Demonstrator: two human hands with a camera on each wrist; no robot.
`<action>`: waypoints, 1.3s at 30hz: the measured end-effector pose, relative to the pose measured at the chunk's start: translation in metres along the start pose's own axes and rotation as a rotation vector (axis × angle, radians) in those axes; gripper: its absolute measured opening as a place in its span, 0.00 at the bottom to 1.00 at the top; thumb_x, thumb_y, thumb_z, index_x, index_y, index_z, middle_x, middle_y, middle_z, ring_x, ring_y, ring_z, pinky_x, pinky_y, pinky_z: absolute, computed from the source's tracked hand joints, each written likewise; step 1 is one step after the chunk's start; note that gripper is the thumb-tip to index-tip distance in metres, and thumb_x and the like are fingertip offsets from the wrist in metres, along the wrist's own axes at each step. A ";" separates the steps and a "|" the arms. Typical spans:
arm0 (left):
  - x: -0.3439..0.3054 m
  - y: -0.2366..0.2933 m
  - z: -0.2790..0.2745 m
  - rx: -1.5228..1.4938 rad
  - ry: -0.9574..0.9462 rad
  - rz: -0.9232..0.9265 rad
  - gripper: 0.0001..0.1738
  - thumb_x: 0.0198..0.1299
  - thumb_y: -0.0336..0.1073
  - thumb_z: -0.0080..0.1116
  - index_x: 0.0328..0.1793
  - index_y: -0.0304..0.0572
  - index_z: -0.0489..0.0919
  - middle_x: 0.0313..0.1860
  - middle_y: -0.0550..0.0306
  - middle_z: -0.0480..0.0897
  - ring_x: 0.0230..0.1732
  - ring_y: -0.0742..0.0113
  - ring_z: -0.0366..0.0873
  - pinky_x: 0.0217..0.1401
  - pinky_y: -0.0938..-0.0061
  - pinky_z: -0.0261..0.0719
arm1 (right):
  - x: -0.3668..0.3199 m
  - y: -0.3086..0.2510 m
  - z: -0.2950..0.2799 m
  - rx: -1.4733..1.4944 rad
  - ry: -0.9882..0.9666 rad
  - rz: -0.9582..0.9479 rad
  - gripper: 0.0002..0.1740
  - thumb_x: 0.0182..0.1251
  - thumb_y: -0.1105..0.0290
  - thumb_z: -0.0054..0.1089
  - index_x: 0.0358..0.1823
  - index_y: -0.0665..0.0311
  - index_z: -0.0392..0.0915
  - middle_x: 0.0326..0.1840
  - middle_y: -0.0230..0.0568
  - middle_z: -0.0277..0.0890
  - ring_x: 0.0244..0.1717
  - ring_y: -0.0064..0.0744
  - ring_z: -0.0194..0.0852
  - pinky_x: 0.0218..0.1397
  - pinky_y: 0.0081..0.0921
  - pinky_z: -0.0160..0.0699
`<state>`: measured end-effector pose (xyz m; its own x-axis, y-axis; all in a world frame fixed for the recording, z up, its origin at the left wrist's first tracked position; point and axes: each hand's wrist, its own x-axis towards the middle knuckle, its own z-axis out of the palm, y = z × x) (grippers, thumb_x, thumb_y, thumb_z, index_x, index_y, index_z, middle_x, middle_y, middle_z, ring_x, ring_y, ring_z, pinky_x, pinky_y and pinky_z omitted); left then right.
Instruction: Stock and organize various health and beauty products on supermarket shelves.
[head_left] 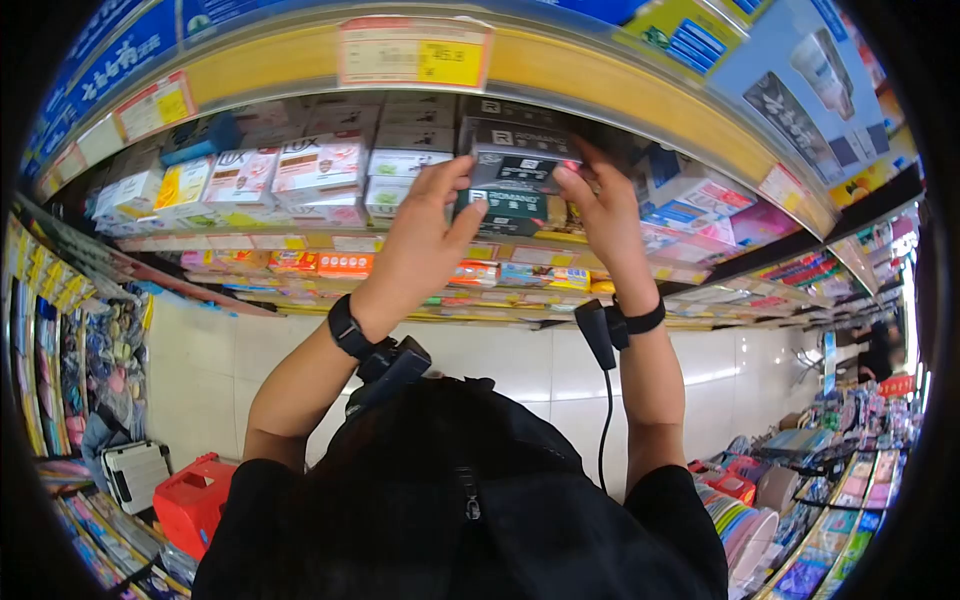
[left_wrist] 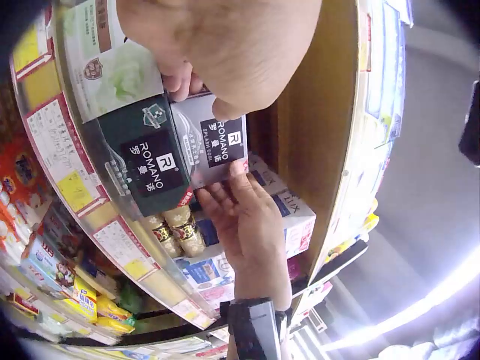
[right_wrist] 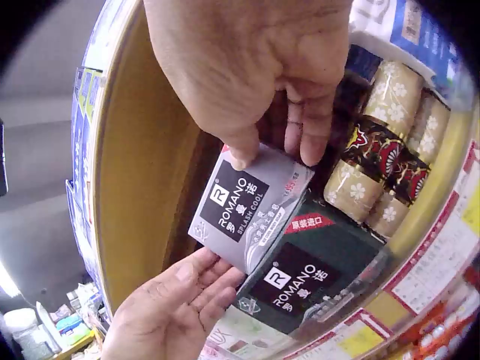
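A silver Romano soap box (right_wrist: 262,210) sits on top of a dark green Romano soap box (right_wrist: 315,274) on the shelf. My left hand (head_left: 425,240) holds the silver box by its left end. At the opposite end my right hand (head_left: 608,205) grips it, thumb on the front face, as the right wrist view shows. Both boxes' fronts face me, and the lower one is gripped by neither hand. In the head view more grey Romano boxes (head_left: 520,135) show behind the held one.
White Lux soap boxes (head_left: 320,165) are stacked to the left. Gold flower-patterned rolls (right_wrist: 375,142) stand right beside the green box. A yellow shelf edge with a price tag (head_left: 415,52) runs above the hands. Lower shelves carry bright packets (head_left: 345,265).
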<state>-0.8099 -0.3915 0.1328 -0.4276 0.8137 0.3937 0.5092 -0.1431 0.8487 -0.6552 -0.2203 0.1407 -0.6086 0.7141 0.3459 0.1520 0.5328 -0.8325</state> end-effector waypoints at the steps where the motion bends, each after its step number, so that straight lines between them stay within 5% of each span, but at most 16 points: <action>1: -0.001 0.001 0.000 0.014 -0.006 0.002 0.26 0.66 0.32 0.56 0.69 0.32 0.68 0.60 0.43 0.74 0.61 0.55 0.75 0.66 0.66 0.73 | 0.000 0.004 0.000 0.011 -0.015 -0.008 0.29 0.65 0.62 0.67 0.62 0.72 0.73 0.39 0.46 0.81 0.39 0.30 0.77 0.41 0.25 0.77; 5: -0.007 0.003 -0.005 0.039 -0.022 0.034 0.28 0.65 0.32 0.57 0.70 0.33 0.67 0.63 0.42 0.72 0.63 0.53 0.74 0.66 0.64 0.73 | -0.013 -0.006 -0.001 -0.093 0.064 -0.051 0.27 0.64 0.66 0.67 0.62 0.68 0.74 0.36 0.43 0.79 0.40 0.31 0.75 0.40 0.25 0.75; 7: -0.014 0.004 -0.009 0.062 0.010 0.058 0.28 0.65 0.31 0.57 0.71 0.34 0.67 0.65 0.43 0.71 0.64 0.52 0.73 0.66 0.64 0.73 | -0.020 -0.025 0.002 -0.085 0.278 -0.203 0.21 0.63 0.71 0.67 0.57 0.66 0.77 0.40 0.44 0.79 0.42 0.32 0.74 0.42 0.28 0.74; 11: -0.032 -0.002 -0.027 0.111 0.074 0.142 0.25 0.65 0.32 0.57 0.68 0.35 0.71 0.63 0.44 0.73 0.63 0.53 0.74 0.66 0.65 0.73 | -0.031 -0.051 0.004 -0.260 0.292 -0.384 0.16 0.61 0.75 0.67 0.51 0.65 0.79 0.43 0.44 0.79 0.44 0.36 0.74 0.45 0.31 0.74; 14: -0.055 -0.015 -0.043 0.080 0.071 0.124 0.21 0.65 0.31 0.56 0.64 0.35 0.74 0.60 0.46 0.75 0.60 0.57 0.76 0.64 0.67 0.74 | -0.035 -0.067 0.020 -0.388 0.061 -0.621 0.15 0.57 0.76 0.67 0.47 0.65 0.79 0.43 0.45 0.78 0.45 0.46 0.74 0.46 0.36 0.74; 21: -0.105 -0.045 -0.045 -0.216 0.020 -0.176 0.15 0.67 0.26 0.55 0.59 0.36 0.77 0.52 0.54 0.78 0.54 0.68 0.78 0.58 0.73 0.77 | -0.025 -0.087 0.071 -0.397 -0.196 -0.641 0.17 0.57 0.75 0.66 0.48 0.68 0.78 0.43 0.45 0.76 0.46 0.47 0.73 0.48 0.37 0.75; 32: -0.113 -0.053 -0.072 -0.173 0.015 -0.171 0.13 0.67 0.28 0.55 0.56 0.35 0.78 0.52 0.54 0.80 0.52 0.68 0.79 0.55 0.75 0.77 | 0.021 -0.103 0.138 -0.408 -0.299 -0.640 0.32 0.57 0.67 0.68 0.63 0.70 0.69 0.60 0.55 0.71 0.61 0.59 0.67 0.62 0.43 0.71; 39: -0.110 -0.067 -0.103 -0.246 0.036 -0.169 0.12 0.67 0.28 0.56 0.55 0.36 0.79 0.51 0.55 0.80 0.50 0.69 0.78 0.55 0.75 0.75 | 0.037 -0.115 0.156 -0.450 -0.514 -0.429 0.40 0.60 0.58 0.67 0.71 0.67 0.63 0.63 0.61 0.71 0.62 0.59 0.70 0.65 0.41 0.69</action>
<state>-0.8738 -0.5292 0.0684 -0.5191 0.8179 0.2483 0.2339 -0.1434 0.9616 -0.8170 -0.3260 0.1814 -0.9507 0.1657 0.2620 0.0561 0.9231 -0.3804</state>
